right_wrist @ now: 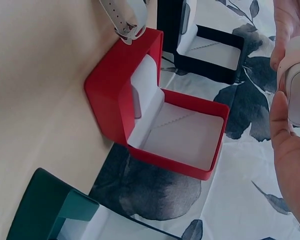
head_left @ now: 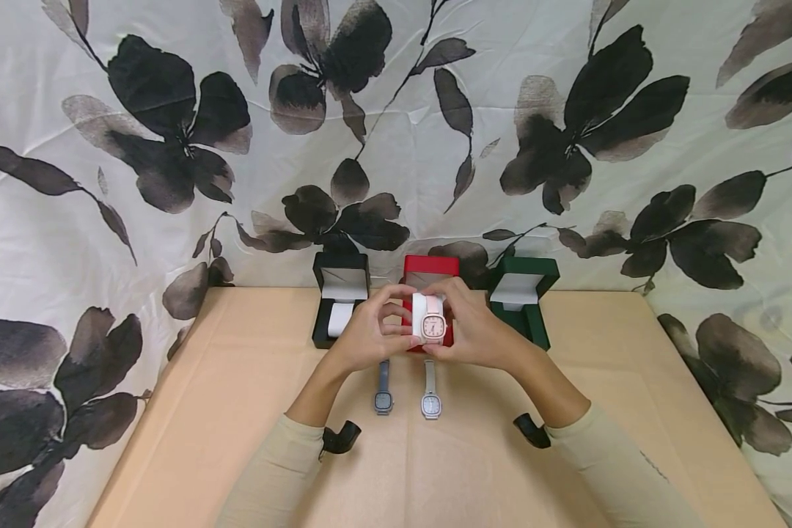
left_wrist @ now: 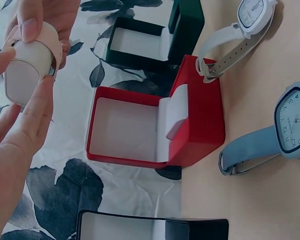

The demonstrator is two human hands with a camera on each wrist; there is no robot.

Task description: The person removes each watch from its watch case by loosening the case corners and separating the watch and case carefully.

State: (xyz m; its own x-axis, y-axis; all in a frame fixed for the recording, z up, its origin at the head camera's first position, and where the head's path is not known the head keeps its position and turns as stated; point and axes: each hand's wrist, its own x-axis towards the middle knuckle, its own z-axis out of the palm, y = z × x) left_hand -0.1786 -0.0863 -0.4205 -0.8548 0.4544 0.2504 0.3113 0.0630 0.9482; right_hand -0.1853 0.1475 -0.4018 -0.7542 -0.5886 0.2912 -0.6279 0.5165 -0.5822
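Note:
Over the open red box, both hands hold a pink-strapped watch wrapped around a white cushion. My left hand grips the cushion from the left with its fingertips, and my right hand pinches the right side by the strap. The left wrist view shows the cushion's rounded white end between the fingers, with the pink band around it. In front of the hands lie a blue-strapped watch and a white-strapped watch, both face up on the table.
An open black box with a white cushion stands left of the red one. On the right is an open green box, partly behind the right hand. A floral cloth hangs behind the tan table.

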